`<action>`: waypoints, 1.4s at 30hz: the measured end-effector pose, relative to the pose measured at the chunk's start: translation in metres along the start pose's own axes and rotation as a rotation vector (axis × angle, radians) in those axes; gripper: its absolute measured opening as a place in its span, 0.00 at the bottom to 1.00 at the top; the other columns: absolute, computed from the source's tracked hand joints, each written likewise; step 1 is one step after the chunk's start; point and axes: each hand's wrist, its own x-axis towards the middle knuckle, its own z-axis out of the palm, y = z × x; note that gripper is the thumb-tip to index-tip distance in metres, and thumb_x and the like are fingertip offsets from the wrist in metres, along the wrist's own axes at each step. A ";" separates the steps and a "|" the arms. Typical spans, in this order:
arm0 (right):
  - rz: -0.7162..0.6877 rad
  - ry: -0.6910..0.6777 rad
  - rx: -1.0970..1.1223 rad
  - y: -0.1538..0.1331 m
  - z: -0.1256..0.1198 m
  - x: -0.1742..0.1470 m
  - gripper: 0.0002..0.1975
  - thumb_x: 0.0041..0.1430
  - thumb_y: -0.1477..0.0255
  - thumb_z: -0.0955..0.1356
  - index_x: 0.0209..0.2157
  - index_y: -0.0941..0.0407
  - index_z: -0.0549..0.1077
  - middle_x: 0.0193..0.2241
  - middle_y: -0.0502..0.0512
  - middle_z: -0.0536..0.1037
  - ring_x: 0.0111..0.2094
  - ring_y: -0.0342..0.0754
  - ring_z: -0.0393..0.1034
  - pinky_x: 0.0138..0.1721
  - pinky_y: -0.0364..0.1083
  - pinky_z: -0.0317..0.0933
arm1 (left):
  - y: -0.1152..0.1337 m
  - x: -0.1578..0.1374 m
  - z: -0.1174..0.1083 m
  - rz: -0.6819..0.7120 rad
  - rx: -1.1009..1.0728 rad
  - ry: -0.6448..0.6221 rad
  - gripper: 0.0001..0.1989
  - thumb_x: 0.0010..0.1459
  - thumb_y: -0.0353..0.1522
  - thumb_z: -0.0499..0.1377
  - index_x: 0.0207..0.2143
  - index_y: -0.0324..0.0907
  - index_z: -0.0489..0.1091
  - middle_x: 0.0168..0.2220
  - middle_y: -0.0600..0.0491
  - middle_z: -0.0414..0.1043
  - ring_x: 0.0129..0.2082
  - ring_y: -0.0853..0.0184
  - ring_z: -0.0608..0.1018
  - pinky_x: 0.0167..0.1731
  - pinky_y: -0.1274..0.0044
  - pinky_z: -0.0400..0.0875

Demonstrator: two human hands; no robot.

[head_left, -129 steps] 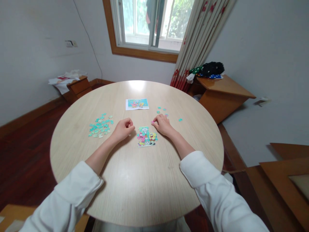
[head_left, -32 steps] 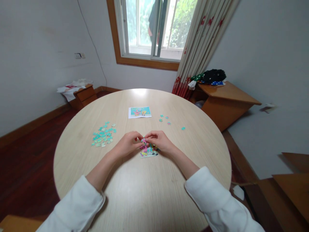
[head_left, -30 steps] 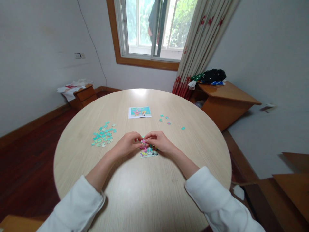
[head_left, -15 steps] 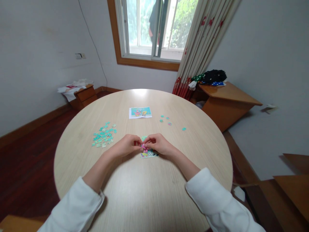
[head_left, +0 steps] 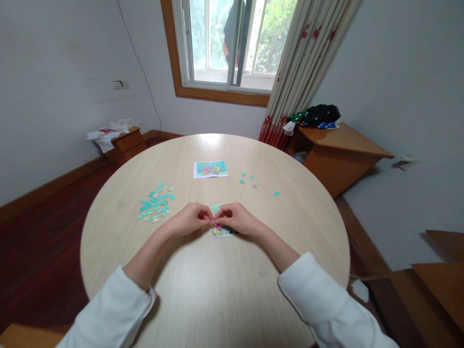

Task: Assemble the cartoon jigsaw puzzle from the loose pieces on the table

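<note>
My left hand and my right hand meet over a partly joined jigsaw puzzle at the middle of the table. Between their pinched fingertips is a small pink puzzle piece, gripped from both sides. The joined part shows pink, yellow and dark patches along its near edge and green at its far side; my fingers hide much of it. Beyond it lies a picture card with a pink and a yellow cartoon figure on turquoise.
A heap of loose turquoise and pale green puzzle pieces lies to the left. Several loose pieces are scattered at the right, one piece farther out. All rest on a round wooden table.
My fingertips have drawn closer together around the pink piece and covered more of it. The card and the loose pieces have stayed in place.
</note>
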 end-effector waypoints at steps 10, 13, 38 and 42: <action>-0.026 -0.029 -0.086 0.003 -0.001 0.000 0.08 0.45 0.69 0.71 0.25 0.60 0.75 0.21 0.51 0.74 0.24 0.40 0.64 0.27 0.41 0.56 | 0.003 -0.002 0.000 -0.019 -0.048 -0.032 0.10 0.46 0.37 0.58 0.25 0.37 0.67 0.20 0.57 0.64 0.22 0.73 0.64 0.23 0.81 0.56; -0.041 -0.037 -0.112 0.004 -0.001 0.000 0.07 0.46 0.69 0.70 0.25 0.60 0.75 0.22 0.51 0.74 0.25 0.41 0.65 0.27 0.41 0.56 | 0.001 -0.002 0.000 -0.015 -0.031 -0.037 0.11 0.47 0.37 0.57 0.25 0.37 0.68 0.21 0.57 0.65 0.22 0.73 0.65 0.23 0.81 0.56; -0.096 -0.044 -0.239 0.001 0.001 -0.001 0.03 0.48 0.74 0.69 0.26 0.59 0.76 0.23 0.51 0.75 0.26 0.41 0.66 0.29 0.41 0.58 | 0.008 -0.003 0.001 0.009 0.051 -0.038 0.13 0.47 0.40 0.57 0.22 0.38 0.67 0.20 0.57 0.63 0.22 0.72 0.63 0.23 0.80 0.57; -0.090 -0.051 -0.247 0.001 0.001 -0.001 0.03 0.49 0.75 0.69 0.26 0.59 0.76 0.22 0.50 0.73 0.25 0.41 0.65 0.28 0.40 0.57 | 0.011 -0.004 0.001 -0.001 0.054 -0.033 0.12 0.46 0.39 0.56 0.21 0.38 0.66 0.20 0.58 0.62 0.22 0.73 0.63 0.23 0.80 0.56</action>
